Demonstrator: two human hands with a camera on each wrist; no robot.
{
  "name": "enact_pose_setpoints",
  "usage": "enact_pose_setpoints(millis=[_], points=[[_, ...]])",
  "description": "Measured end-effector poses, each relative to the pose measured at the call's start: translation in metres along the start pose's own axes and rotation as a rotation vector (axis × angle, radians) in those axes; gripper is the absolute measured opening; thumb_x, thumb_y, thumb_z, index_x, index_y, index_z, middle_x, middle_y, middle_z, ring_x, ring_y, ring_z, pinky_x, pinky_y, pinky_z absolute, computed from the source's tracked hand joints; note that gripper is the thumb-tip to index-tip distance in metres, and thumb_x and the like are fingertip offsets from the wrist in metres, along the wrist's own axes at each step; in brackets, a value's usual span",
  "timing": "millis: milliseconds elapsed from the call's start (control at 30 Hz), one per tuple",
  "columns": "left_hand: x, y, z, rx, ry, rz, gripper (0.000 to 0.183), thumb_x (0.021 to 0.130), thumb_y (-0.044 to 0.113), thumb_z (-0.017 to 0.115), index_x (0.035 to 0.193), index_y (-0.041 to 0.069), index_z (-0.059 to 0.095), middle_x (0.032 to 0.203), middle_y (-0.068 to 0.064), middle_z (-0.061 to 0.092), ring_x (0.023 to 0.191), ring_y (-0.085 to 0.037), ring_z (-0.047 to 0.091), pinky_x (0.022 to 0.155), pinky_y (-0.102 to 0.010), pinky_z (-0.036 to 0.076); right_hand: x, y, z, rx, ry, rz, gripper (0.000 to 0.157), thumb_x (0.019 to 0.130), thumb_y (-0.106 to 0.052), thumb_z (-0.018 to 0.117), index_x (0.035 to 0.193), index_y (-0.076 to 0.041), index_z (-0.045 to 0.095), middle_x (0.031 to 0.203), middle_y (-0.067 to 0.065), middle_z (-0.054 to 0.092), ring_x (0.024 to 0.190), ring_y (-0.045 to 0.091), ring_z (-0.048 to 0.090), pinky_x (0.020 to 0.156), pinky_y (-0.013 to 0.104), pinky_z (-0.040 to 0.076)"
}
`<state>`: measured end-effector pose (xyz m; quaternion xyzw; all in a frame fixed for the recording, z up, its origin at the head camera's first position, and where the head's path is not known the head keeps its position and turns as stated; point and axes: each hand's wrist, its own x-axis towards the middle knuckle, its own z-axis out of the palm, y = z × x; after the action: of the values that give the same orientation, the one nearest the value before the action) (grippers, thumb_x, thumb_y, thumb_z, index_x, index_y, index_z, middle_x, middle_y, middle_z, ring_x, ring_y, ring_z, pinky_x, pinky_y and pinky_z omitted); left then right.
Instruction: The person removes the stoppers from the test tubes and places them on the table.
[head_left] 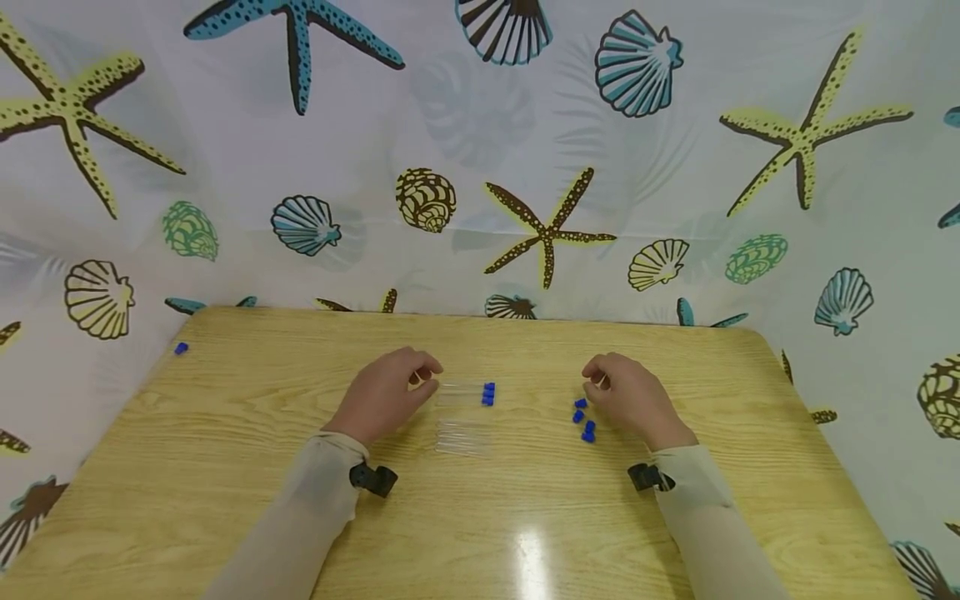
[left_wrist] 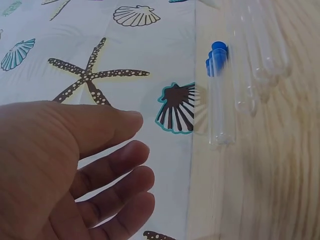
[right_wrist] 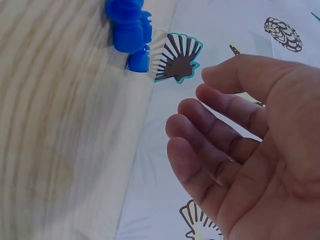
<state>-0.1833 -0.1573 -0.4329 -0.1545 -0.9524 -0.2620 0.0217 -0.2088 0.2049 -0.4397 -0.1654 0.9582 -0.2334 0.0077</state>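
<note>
My left hand is over the table just left of the capped test tubes, its fingers loosely bent around nothing. Those clear tubes lie side by side, with blue stoppers in their right ends. Closer to me lie several clear test tubes without stoppers. My right hand is beside a small group of loose blue stoppers, fingers softly curved and nothing held. In the right wrist view, some of these stoppers show beyond the fingertips.
One blue object, small like the stoppers, lies at the table's far left corner. The wooden table ends at a cloth printed with shells and starfish, which rises behind it and along both sides.
</note>
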Motion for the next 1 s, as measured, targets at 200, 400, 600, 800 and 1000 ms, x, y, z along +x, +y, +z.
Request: enact_pose_setpoints(millis=[200,400,600,800,1000], points=[[0.008,-0.008,0.016,0.026,-0.051,-0.018,0.018,0.1,0.022,0.071,0.116,0.014,0.076,0.102,0.002,0.07,0.092,-0.016,0.065,0.083,-0.039,0.058,-0.001,0.0,0.003,0.001,0.005,-0.009,0.016,0.1,-0.02,0.068,0.112,-0.01,0.074,0.1,0.001,0.067,0.09,0.019,0.064,0.08,0.042,0.056],[0.011,-0.009,0.026,0.041,-0.088,-0.018,0.016,0.1,0.02,0.07,0.112,0.015,0.077,0.097,0.003,0.069,0.087,-0.014,0.064,0.08,-0.039,0.057,-0.002,-0.001,0.003,0.0,0.004,-0.013,0.016,0.101,-0.021,0.067,0.112,-0.012,0.074,0.101,0.0,0.067,0.089,0.018,0.064,0.079,0.04,0.056],[0.011,-0.008,0.029,0.056,-0.081,-0.027,0.013,0.099,0.019,0.07,0.11,0.016,0.078,0.094,0.003,0.068,0.086,-0.014,0.063,0.079,-0.039,0.057,-0.002,-0.003,0.002,0.004,0.007,-0.036,0.017,0.102,-0.02,0.067,0.112,-0.01,0.075,0.1,0.0,0.068,0.088,0.017,0.064,0.077,0.039,0.057],[0.011,-0.01,0.031,0.05,-0.068,-0.032,0.012,0.1,0.019,0.07,0.108,0.015,0.078,0.097,0.001,0.071,0.088,-0.016,0.066,0.08,-0.04,0.057,-0.003,-0.004,0.001,0.017,-0.008,-0.035,0.017,0.102,-0.02,0.065,0.11,-0.01,0.076,0.101,-0.001,0.069,0.086,0.015,0.064,0.075,0.038,0.056],[0.009,-0.013,0.032,0.021,-0.067,-0.026,0.007,0.098,0.016,0.069,0.099,0.017,0.076,0.094,0.003,0.069,0.084,-0.014,0.063,0.078,-0.039,0.056,-0.003,-0.003,0.0,0.021,-0.021,-0.024,0.017,0.102,-0.021,0.065,0.111,-0.01,0.075,0.101,0.0,0.069,0.086,0.015,0.064,0.075,0.038,0.056]])
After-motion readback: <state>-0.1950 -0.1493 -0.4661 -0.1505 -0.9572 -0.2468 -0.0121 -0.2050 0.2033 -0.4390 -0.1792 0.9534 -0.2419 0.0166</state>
